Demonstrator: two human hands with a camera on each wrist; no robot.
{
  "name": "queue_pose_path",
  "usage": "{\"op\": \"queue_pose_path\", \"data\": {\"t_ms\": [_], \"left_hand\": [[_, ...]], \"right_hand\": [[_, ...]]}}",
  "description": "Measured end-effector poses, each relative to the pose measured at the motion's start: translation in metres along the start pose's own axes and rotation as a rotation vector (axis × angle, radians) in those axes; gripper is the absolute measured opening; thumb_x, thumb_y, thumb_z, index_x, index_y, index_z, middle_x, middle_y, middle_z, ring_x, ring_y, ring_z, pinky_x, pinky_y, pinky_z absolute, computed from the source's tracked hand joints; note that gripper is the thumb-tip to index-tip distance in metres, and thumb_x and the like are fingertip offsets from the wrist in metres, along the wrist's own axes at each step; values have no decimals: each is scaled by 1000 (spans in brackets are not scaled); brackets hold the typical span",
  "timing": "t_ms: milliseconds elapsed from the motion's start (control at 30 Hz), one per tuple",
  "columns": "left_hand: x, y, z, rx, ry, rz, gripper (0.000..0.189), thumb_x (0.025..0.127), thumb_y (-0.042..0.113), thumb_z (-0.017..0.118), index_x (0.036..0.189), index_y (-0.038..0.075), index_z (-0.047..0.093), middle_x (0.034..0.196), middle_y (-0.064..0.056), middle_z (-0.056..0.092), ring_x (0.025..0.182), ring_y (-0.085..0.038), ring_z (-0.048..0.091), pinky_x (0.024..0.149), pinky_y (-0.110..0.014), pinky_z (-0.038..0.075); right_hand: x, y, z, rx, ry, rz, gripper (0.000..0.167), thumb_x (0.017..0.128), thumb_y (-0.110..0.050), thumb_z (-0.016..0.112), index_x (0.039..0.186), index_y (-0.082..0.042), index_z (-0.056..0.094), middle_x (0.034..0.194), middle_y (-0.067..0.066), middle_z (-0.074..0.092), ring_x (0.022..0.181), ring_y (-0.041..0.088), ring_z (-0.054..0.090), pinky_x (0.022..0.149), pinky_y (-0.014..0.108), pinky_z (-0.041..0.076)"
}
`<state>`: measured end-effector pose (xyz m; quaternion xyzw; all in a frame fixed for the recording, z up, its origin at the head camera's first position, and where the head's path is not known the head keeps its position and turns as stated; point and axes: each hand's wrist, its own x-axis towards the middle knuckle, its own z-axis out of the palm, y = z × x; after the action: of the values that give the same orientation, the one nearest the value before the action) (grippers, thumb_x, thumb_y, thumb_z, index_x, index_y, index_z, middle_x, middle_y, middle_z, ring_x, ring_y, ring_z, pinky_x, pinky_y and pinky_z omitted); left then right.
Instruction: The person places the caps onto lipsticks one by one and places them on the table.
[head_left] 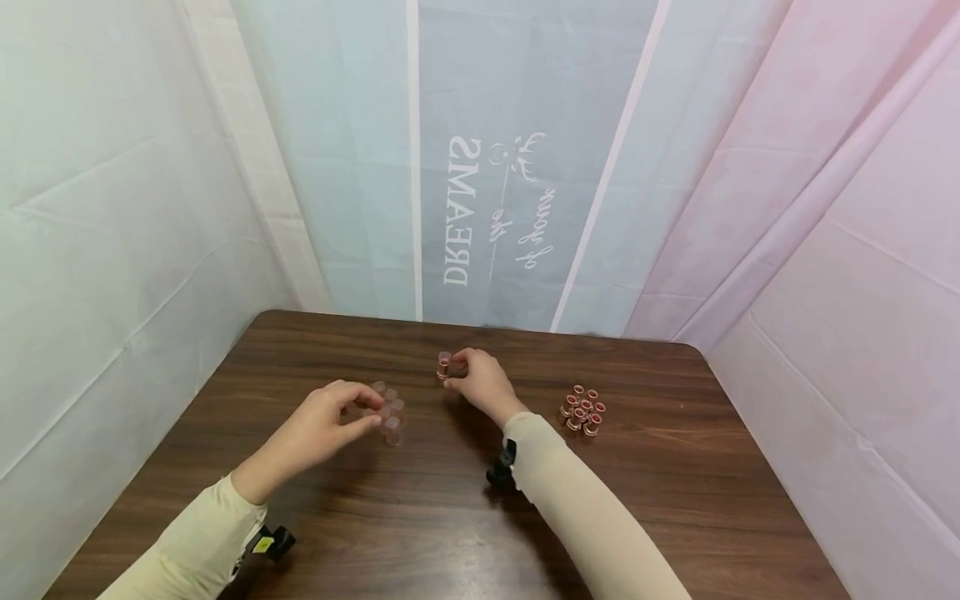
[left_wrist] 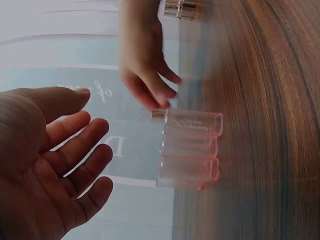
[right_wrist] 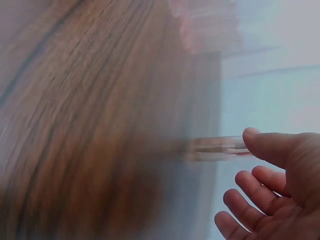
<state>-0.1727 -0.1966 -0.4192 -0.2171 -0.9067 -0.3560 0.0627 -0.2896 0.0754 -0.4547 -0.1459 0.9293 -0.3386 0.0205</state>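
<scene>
Several clear pinkish tube-shaped pieces (head_left: 393, 427), one with printed lettering (left_wrist: 194, 123), stand in a cluster on the table. My left hand (head_left: 330, 417) is beside them, thumb and fingers apart with nothing between them. Farther back, a rose-gold tube (head_left: 443, 368) with a clear top stands upright. My right hand (head_left: 483, 383) is at it; in the right wrist view the thumb is against or very near the clear end (right_wrist: 235, 145), while the other fingers stay apart from it. To the right, several rose-gold tubes (head_left: 576, 413) with reddish rims stand grouped.
The brown wood-grain table (head_left: 465, 517) has rounded far corners. Pale cloth walls (head_left: 112, 208) rise at both sides, and a printed curtain (head_left: 517, 83) with mirrored lettering hangs behind. Dark wrist cameras (head_left: 501, 468) sit at the sleeves.
</scene>
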Motion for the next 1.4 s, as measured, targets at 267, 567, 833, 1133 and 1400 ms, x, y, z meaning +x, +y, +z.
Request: {"op": "queue_pose_path", "data": {"t_ms": [267,567,833,1133,1400], "left_hand": [[-5,-14,2,91,62,-37,26,88,16,82,111,10,72,108,-1,71,103,-25,67,86,-47,55],[-7,-30,8,133,62,-98,28,88,20,82,112,10,71,108,-5,70,102,-27,64,88,-50,53],[1,-38,18,104,20,-164,33,89,26,82,114,8,70,110,-5,72,103,-27,66,88,-50,54],[4,-46,25,54,-34,-244,34,89,27,82,114,7,69,106,-4,72,101,-24,68,88,-48,55],[6,-51,31,48,-20,-252,25,90,26,81,107,12,71,99,-1,72,93,-19,67,81,-42,55]], "right_hand": [[-51,1,-52,-20,138,-185,40,91,-24,80,127,-10,68,119,4,69,111,23,66,97,42,53],[-110,18,-87,59,263,-253,33,90,-18,81,121,-17,70,114,-3,70,108,15,65,90,42,57],[-137,31,-93,74,343,-263,33,87,-15,84,118,-18,72,110,-3,71,90,18,64,69,28,51],[-147,37,-90,103,356,-283,33,85,-10,85,115,-17,73,106,4,73,82,25,62,64,29,51],[-152,41,-90,104,383,-272,33,82,-6,86,112,-15,74,100,-6,73,74,25,58,61,33,50]]}}
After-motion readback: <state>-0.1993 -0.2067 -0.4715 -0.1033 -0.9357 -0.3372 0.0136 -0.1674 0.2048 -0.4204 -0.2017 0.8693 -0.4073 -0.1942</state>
